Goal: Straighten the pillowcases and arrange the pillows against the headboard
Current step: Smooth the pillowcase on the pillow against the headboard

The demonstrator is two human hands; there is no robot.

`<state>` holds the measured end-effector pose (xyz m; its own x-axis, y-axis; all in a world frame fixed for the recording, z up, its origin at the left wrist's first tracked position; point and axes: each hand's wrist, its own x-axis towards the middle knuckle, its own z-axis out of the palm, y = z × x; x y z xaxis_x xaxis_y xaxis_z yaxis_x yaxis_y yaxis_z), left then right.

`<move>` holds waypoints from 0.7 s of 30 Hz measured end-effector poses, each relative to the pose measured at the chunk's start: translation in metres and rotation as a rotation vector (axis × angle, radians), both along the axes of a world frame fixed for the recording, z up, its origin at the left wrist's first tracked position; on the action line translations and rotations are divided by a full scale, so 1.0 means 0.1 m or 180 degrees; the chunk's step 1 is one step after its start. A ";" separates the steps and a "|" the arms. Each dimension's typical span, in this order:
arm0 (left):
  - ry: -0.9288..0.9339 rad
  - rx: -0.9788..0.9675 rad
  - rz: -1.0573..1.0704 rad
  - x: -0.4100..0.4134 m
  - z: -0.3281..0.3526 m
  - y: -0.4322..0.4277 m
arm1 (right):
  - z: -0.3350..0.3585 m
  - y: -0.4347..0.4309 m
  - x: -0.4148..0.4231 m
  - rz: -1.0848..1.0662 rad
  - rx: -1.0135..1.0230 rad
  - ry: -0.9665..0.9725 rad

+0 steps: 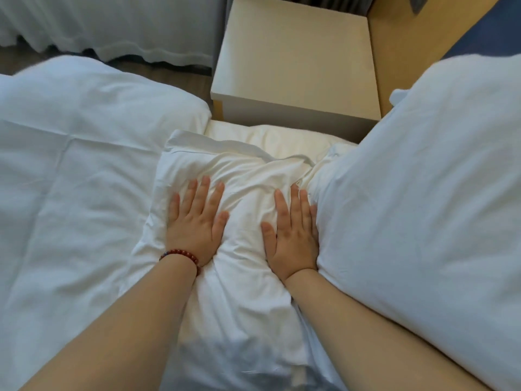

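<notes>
- Pressing palm down on the crumpled pillow (242,277), your left hand (194,230) lies on the pillow's left half with fingers straight and slightly spread. Its grip is fully open and curls round nothing.
- Your right hand (293,238) lies flat on the same pillow's right half, fingers straight and close together. Its grip is open too, with only the palm and fingers touching cloth.
- The little-finger side of your right hand touches the large pillow (423,193), which rises tilted along the right side of the bed.
- The crumpled pillow lies in the middle of the bed, its far end near the bed's edge by the nightstand (296,60). Its case is bunched into folds between and beyond your two hands.
- A strip of cream sheet (282,139) shows between that pillow's far end and the bed's edge.
- White bedding (84,165) covers the left part of the bed and touches the crumpled pillow's left side. Whether it is a duvet or another pillow you cannot tell.
- A bead bracelet (180,256), dark red, circles your left wrist.
- The nightstand stands just beyond the bed's far edge, with a tan wooden panel (400,38) on its right.
- A pale curtain (112,24) hangs to the floor (28,63) beyond the bed's far left corner.
</notes>
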<state>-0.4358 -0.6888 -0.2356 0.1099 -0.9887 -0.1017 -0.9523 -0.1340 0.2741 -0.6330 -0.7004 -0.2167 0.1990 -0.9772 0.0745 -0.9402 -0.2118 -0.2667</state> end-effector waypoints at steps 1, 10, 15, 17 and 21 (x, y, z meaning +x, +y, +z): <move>0.0113 0.0195 0.0082 -0.02 0.08 0.07 | 0.03 0.02 0.01 0.0001 0.0066 -0.0052; 0.0601 0.1191 0.0090 0.07 0.38 0.37 | 0.42 0.16 0.12 -0.0086 0.0536 -0.0106; 0.1157 0.1010 0.0229 0.12 0.65 0.29 | 1.23 0.21 0.12 0.0000 0.0169 -0.0218; 0.1429 0.0786 0.0275 0.00 0.91 0.24 | 1.62 0.13 0.04 -0.0001 -0.0362 0.0025; 0.1837 0.0535 -0.0397 -0.42 1.44 0.09 | 2.36 -0.18 -0.30 -0.0457 -0.1069 0.0896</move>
